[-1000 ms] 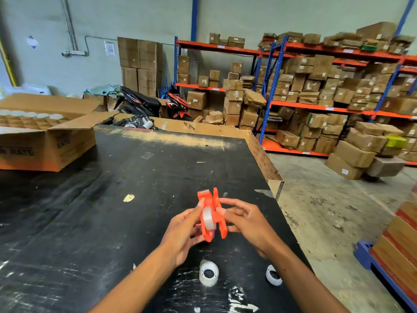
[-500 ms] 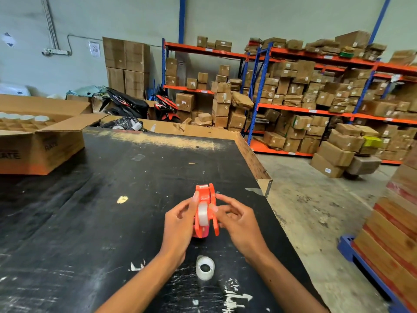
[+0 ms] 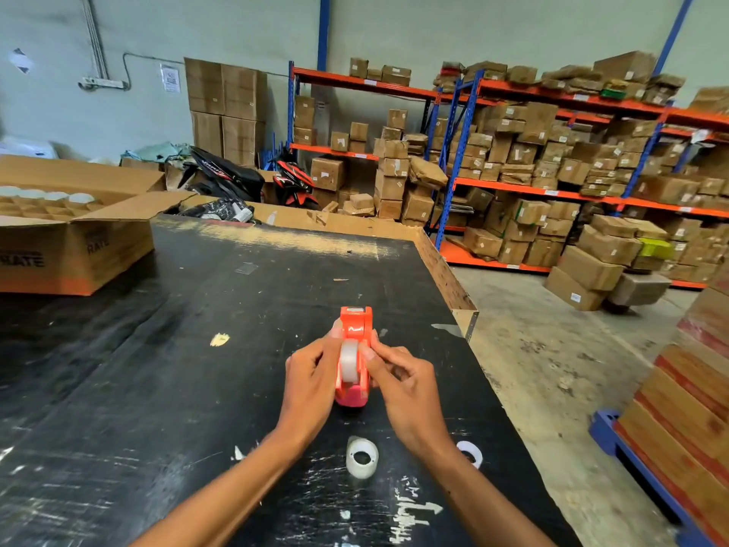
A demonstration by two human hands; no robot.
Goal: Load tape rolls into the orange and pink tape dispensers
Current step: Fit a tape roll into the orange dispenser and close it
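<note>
i see the orange dispenser [image 3: 356, 329] held upright above the black table [image 3: 197, 349], long axis pointing away from me; left hand [image 3: 311, 373] and right hand [image 3: 406, 382] pinch its sides, tape roll [image 3: 349, 361] seated between; spare roll [image 3: 362, 456] lies nearer me, closest to my right hand

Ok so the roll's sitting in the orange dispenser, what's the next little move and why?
Probably draw the tape end forward to the cutter. The tape roll already sits between the orange dispenser walls, left hand and right hand pinching either side, and no strip reaches the front yet.
</note>
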